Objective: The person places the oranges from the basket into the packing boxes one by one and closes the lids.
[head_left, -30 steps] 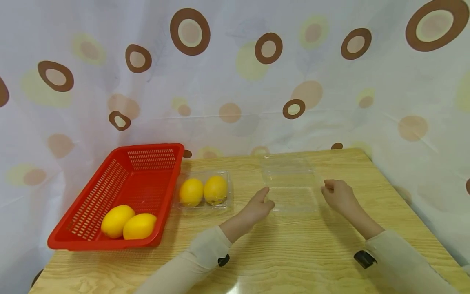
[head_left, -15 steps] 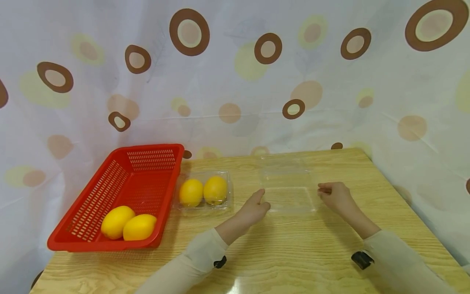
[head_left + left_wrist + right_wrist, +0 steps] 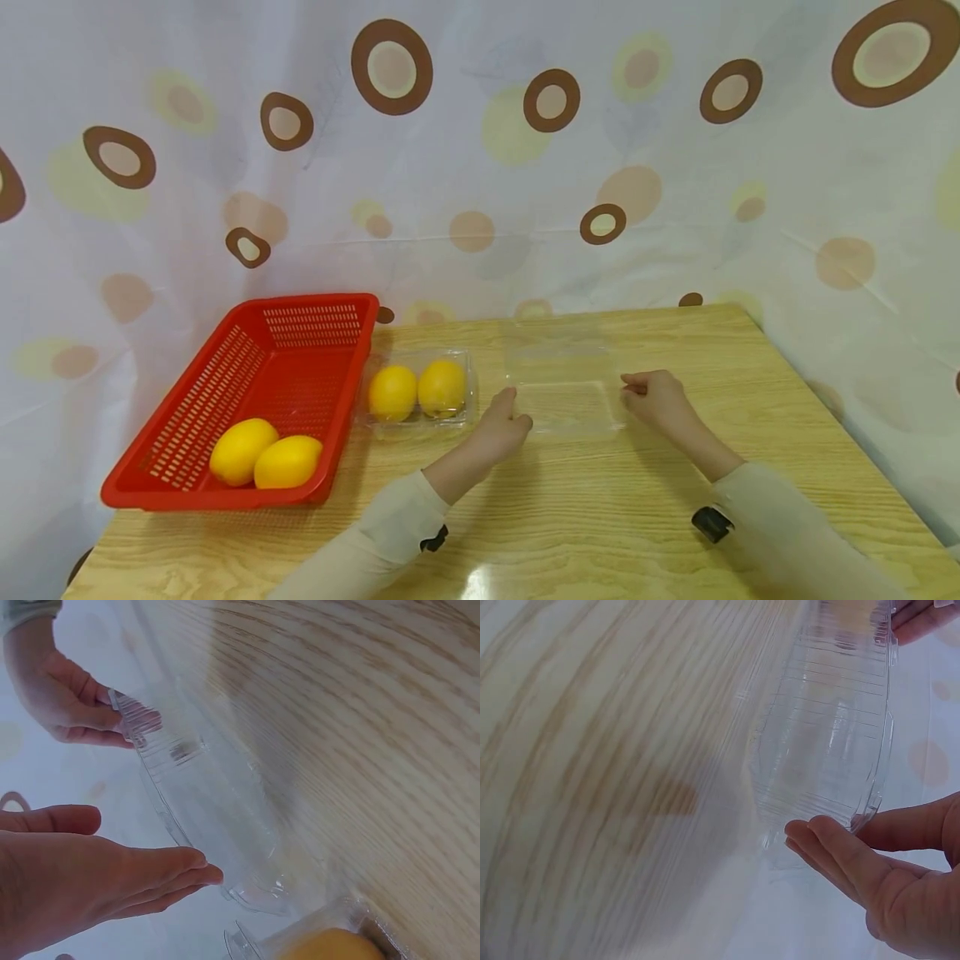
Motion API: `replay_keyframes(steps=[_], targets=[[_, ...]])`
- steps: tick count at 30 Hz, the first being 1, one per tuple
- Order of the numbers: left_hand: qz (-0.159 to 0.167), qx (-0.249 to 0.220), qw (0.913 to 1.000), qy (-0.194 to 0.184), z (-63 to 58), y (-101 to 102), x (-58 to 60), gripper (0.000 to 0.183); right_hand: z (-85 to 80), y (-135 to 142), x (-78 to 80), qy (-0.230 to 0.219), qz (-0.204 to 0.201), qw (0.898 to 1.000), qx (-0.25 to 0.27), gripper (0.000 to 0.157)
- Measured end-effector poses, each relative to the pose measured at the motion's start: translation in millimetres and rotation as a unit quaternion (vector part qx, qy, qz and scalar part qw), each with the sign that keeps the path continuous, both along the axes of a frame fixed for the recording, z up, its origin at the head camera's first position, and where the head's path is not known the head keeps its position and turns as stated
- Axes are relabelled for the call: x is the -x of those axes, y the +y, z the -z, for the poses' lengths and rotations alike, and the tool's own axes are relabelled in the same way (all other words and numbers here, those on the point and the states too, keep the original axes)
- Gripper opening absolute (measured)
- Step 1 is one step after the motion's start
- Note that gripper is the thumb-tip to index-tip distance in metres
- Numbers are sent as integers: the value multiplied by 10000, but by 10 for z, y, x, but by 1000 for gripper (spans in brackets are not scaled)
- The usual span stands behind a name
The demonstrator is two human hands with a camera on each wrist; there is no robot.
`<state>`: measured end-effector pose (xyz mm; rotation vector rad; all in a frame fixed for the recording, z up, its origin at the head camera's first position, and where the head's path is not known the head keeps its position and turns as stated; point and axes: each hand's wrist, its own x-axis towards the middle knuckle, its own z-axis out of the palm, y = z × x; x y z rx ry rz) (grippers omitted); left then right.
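Observation:
A clear plastic clamshell container (image 3: 567, 408) lies on the table with its lid (image 3: 558, 335) folded back behind it. At its left end is my left hand (image 3: 498, 433), its straight fingers touching the container's side and the thumb held apart, as the left wrist view shows. My right hand (image 3: 660, 402) pinches the rim at the right end; in the right wrist view the thumb is on one side of the wall and the fingers (image 3: 840, 844) on the other. Left of it, a second clear container (image 3: 461, 422) holds two lemons (image 3: 442, 388).
A red slotted basket (image 3: 330, 333) stands at the table's left side, with two lemons (image 3: 287, 462) in its near end. The wooden table (image 3: 585, 525) meets a patterned curtain (image 3: 465, 167) at the back.
The open container has slid left, toward the container with lemons, together with both hands. My right hand has closed in from beside the container to its right rim.

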<state>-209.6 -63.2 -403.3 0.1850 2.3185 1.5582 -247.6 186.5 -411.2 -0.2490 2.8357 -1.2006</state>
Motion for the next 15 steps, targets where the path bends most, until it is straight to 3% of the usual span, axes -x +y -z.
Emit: replay_keyframes(steps=[15], targets=[[-113,7,9999,45,-23,-75,-19,66,23,-170,-12,-21,-113,9994,339,40]])
